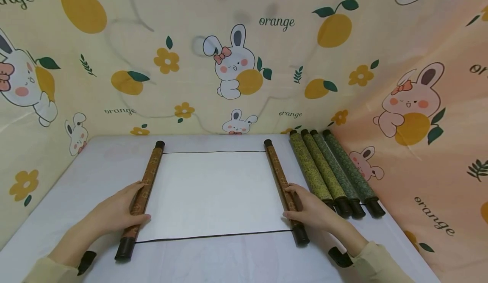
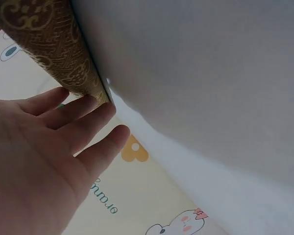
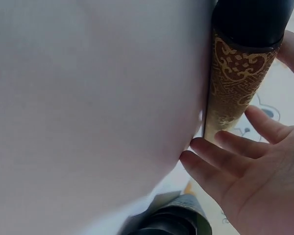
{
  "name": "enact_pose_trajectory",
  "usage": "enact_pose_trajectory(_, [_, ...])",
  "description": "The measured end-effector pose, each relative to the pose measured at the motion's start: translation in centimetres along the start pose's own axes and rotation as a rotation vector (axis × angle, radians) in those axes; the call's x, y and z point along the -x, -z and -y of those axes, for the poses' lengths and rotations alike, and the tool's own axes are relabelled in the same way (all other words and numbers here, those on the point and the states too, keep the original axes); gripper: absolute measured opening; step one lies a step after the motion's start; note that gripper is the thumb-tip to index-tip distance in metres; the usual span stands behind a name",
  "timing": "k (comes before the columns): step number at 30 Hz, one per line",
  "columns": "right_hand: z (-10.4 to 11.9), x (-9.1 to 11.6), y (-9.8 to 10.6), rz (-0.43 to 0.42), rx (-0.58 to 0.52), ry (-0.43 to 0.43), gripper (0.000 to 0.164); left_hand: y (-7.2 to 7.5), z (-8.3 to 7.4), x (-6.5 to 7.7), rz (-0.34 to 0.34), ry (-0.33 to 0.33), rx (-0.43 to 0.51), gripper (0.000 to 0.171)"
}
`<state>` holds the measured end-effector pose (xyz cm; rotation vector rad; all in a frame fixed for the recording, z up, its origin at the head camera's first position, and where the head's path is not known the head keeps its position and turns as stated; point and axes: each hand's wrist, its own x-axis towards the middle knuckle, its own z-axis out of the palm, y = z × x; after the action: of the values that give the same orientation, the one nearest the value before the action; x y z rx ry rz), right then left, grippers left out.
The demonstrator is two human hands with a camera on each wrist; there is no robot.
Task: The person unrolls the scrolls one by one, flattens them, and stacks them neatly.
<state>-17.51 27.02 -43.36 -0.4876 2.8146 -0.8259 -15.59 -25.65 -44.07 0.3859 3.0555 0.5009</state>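
Observation:
A hanging scroll (image 1: 213,190) lies partly unrolled on the table, its blank white sheet with thin black edges stretched between two rolls. Both rolls, the left one (image 1: 151,173) and the right one (image 1: 277,164), are brown with a gold pattern and have black end knobs. My left hand (image 1: 114,211) holds the left roll near its lower part, thumb on the sheet side. On the other side, my right hand (image 1: 310,206) grips the right roll above its lower knob. In the wrist views the fingertips (image 2: 108,108) of the left hand and fingertips (image 3: 198,143) of the right hand reach the rolls' edges.
Several rolled scrolls (image 1: 310,168) in yellow-green and darker green, with black ends, lie side by side at the right. White cloth (image 1: 213,262) covers the table. A cream backdrop (image 1: 183,33) printed with rabbits and oranges stands behind and along the sides.

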Motion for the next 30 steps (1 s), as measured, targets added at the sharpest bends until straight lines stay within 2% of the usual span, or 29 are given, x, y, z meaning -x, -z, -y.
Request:
enact_pose_trajectory(7, [-0.5,0.1,0.1,-0.018,0.014,-0.007,0.074,0.0,0.8,0.5,0.011,-0.011,0.052,0.094])
enact_pose_trajectory(13, [-1.0,0.3,0.3,-0.021,-0.016,0.016,0.071,0.2,1.4,0.9,0.009,-0.042,0.063,0.077])
enact_pose_trajectory(19, [-1.0,0.7,0.4,-0.02,-0.028,0.057,0.064,0.3,1.8,1.4,0.03,-0.023,0.089,0.062])
enact_pose_trajectory(24, [-1.0,0.8,0.6,-0.017,-0.014,0.072,0.058,0.5,2.0,1.5,0.007,-0.044,0.084,0.058])
enact_pose_trajectory(30, [-1.1,0.9,0.8,-0.009,0.009,0.067,0.052,0.7,2.4,1.7,-0.02,-0.036,0.06,0.06])
